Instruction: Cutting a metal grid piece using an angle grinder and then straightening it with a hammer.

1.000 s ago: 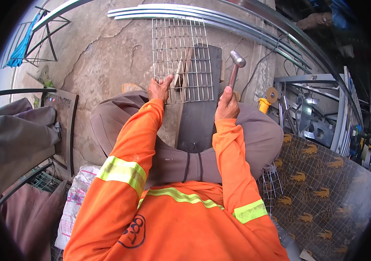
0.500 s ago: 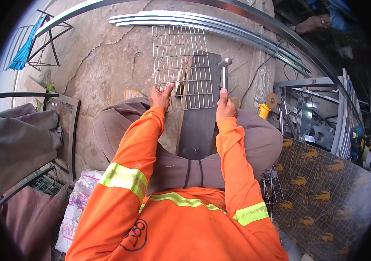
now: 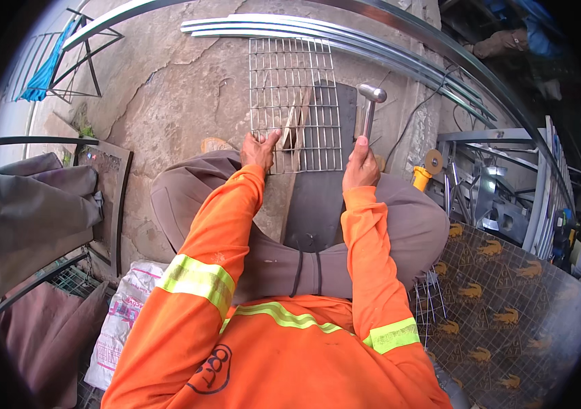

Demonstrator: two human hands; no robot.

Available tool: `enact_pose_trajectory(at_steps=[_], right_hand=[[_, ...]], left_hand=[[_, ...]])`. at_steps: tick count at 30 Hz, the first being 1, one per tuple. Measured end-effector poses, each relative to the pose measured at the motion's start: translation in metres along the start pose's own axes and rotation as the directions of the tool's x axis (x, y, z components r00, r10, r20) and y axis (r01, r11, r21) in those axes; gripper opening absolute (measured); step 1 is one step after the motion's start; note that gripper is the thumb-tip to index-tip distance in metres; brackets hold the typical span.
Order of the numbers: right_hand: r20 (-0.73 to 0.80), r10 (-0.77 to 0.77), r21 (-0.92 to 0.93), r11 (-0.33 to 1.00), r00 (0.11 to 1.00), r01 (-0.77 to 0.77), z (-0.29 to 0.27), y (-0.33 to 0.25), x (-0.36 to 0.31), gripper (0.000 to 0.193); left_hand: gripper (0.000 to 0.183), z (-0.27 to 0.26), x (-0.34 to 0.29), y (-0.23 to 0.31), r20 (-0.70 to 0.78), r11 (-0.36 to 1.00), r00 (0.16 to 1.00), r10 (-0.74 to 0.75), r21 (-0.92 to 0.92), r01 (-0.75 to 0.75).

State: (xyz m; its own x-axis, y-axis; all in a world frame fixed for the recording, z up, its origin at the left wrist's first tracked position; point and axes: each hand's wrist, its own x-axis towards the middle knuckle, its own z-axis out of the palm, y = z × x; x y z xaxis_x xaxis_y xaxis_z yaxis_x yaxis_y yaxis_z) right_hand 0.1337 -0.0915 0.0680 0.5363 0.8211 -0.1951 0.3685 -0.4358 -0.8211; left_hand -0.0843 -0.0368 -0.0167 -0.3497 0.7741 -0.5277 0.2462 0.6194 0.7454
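Left hand (image 3: 259, 148) pinched the wire mesh (image 3: 295, 105) near its lower-left corner; long axis pointed away, over a dark flat board (image 3: 313, 211) (contact unclear). Right hand (image 3: 361, 167), nearer the mesh's right edge, was wrapped round a hammer (image 3: 370, 112), just right of it. Mesh: thin shiny metal, rectangular openings; hammer head smooth, rounded.

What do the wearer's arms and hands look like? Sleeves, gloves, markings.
Left hand and right hand: ungloved. Left sleeve and right sleeve: long, orange, each with a yellow-green band carrying a greyish stripe.
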Motion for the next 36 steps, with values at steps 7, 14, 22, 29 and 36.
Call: enact_pose_trajectory(at_steps=[7, 14, 22, 29, 36], right_hand=[[-0.074, -0.025, -0.162, 0.987, 0.997, 0.012, -0.007, 0.0, 0.014, 0.081], [-0.054, -0.037, -0.247, 0.969, 0.998, 0.023, 0.006, 0.005, -0.002, 0.076], [-0.041, 0.042, -0.004, 0.999, 0.998, -0.042, 0.007, -0.02, 0.006, 0.073], [-0.024, 0.113, -0.319, 0.941, 0.993, -0.115, 0.003, -0.001, 0.02, 0.083], [0.165, 0.304, -0.309, 0.919, 0.938, -0.244, -0.001, 0.003, 0.013, 0.083]], left_hand=[[0.06, -0.007, -0.009, 0.005, 0.021, 1.0, 1.0, 0.012, -0.01, -0.012], [0.056, -0.009, -0.015, 0.014, 0.012, 0.996, 1.0, -0.007, -0.085, 0.008], [0.059, -0.011, -0.016, 0.012, 0.046, 0.997, 0.999, 0.003, -0.071, 0.001], [0.056, -0.012, -0.016, 0.015, 0.034, 0.994, 0.998, 0.05, -0.103, -0.046], [0.052, -0.011, -0.014, 0.016, 0.029, 0.993, 0.999, 0.037, -0.11, -0.034]])
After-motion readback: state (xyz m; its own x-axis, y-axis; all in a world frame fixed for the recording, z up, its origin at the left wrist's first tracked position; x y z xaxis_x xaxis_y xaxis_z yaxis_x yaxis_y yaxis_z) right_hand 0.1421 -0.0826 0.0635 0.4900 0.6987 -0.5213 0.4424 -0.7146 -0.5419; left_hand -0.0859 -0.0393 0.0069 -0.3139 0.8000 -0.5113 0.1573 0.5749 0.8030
